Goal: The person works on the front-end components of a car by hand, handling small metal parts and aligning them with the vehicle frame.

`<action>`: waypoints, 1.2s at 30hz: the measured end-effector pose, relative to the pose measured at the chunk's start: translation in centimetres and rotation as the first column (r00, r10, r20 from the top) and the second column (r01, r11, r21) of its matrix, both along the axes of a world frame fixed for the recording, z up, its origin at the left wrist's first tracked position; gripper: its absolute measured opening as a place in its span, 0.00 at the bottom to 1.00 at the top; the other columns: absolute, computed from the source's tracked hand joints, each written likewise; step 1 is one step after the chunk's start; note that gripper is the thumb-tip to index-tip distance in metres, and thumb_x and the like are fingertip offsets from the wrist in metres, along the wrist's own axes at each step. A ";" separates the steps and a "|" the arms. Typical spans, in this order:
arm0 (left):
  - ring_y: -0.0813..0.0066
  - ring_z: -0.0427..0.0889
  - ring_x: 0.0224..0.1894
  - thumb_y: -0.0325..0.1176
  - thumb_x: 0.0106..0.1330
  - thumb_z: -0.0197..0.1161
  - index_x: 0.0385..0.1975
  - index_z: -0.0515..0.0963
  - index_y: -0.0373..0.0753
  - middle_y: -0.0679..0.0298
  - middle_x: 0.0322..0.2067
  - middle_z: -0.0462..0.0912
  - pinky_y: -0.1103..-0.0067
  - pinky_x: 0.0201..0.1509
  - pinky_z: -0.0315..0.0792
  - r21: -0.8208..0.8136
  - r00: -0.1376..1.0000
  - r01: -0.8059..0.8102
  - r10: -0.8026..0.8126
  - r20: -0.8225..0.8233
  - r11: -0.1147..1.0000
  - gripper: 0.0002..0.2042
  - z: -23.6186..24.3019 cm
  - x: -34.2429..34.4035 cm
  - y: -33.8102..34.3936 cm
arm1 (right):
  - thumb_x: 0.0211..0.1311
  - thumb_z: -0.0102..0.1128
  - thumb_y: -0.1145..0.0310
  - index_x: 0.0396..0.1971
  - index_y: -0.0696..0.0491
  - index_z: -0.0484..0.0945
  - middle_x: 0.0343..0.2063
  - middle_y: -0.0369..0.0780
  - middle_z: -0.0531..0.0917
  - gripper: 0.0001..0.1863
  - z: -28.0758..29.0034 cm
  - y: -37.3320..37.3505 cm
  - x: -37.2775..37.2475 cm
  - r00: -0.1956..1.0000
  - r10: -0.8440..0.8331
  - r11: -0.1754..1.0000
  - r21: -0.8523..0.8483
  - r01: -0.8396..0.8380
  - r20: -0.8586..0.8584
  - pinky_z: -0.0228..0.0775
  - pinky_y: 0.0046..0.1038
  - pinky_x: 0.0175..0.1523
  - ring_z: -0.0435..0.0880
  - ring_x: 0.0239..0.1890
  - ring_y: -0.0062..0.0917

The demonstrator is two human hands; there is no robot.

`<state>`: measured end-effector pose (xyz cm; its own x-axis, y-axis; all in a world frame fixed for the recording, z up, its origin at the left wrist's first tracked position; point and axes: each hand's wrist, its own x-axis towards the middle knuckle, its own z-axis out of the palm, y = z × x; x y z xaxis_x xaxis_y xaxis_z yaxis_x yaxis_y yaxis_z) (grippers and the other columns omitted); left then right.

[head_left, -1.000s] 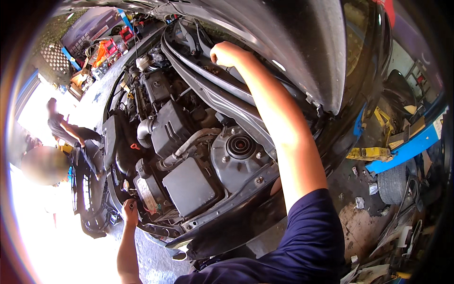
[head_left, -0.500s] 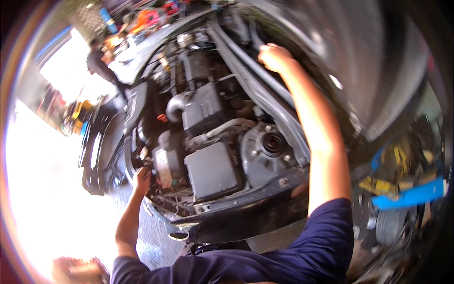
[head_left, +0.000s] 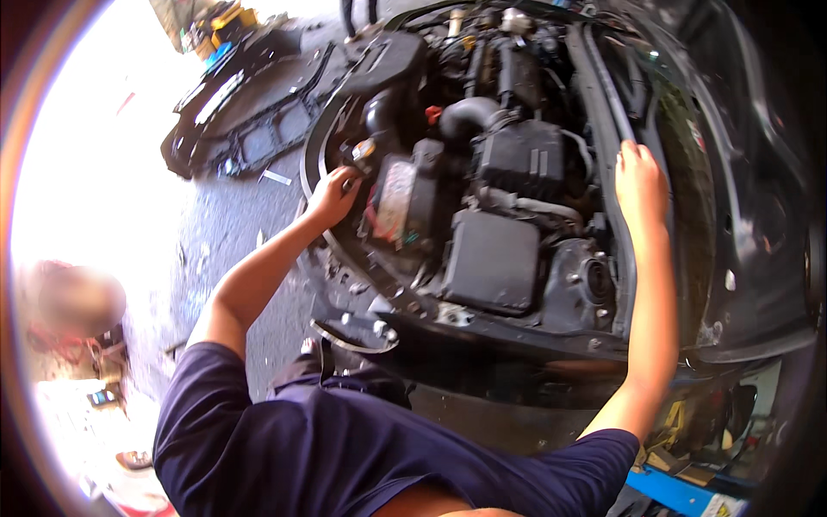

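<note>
The open engine bay of a dark car spreads in front of me. At its front left corner, my left hand (head_left: pixel 334 196) has its fingers curled round a small dark piece, too small to name, beside the battery (head_left: pixel 396 196). My right hand (head_left: pixel 642 177) is closed at the near end of a long grey bar (head_left: pixel 608 82), which runs along the windscreen side of the bay. Between my hands lie a black box cover (head_left: pixel 493 261), a black ribbed engine-bay housing (head_left: pixel 522 159) and a curved grey intake hose (head_left: pixel 468 116). The strut mount (head_left: pixel 594 280) is below my right hand.
A removed black front-end panel (head_left: pixel 267 129) lies on the floor at the left. The raised bonnet (head_left: pixel 758 172) stands at the right. Another person's legs (head_left: pixel 357 15) show at the top, and a blurred person (head_left: pixel 73 302) is at the left. A blue bar (head_left: pixel 676 491) is lower right.
My view has swung so the engine bay sits further right. My right hand has come nearer along the windscreen side. My left hand stays by the front corner.
</note>
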<state>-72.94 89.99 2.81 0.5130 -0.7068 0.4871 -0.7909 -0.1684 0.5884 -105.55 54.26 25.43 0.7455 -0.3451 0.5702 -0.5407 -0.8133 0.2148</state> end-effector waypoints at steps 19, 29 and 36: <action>0.85 0.65 0.19 0.28 0.65 0.58 0.35 0.74 0.35 0.71 0.19 0.69 0.84 0.23 0.63 0.145 0.081 -0.865 0.418 -0.905 0.481 0.04 -16.5 7.9 57.4 | 0.62 0.59 0.78 0.38 0.61 0.76 0.32 0.42 0.83 0.06 -19.8 57.7 25.4 0.784 -0.382 -0.340 0.714 -0.612 0.490 0.79 0.25 0.39 0.84 0.33 0.24; 0.82 0.68 0.20 0.28 0.68 0.54 0.37 0.74 0.35 0.69 0.20 0.70 0.83 0.25 0.66 0.062 0.122 -0.774 0.245 -0.962 0.630 0.04 -17.3 26.1 60.2 | 0.64 0.57 0.76 0.38 0.59 0.76 0.32 0.40 0.82 0.05 -40.0 59.0 39.6 0.559 -0.787 -0.359 0.542 -0.760 0.262 0.81 0.23 0.41 0.83 0.33 0.24; 0.83 0.59 0.16 0.28 0.64 0.57 0.41 0.73 0.37 0.72 0.15 0.60 0.81 0.20 0.58 0.278 0.004 -0.715 0.402 -0.916 0.641 0.07 -21.1 35.8 59.3 | 0.64 0.57 0.73 0.37 0.55 0.77 0.32 0.36 0.82 0.04 -47.4 52.9 48.5 -0.180 -0.980 0.166 0.156 -0.974 -0.083 0.80 0.23 0.43 0.82 0.35 0.22</action>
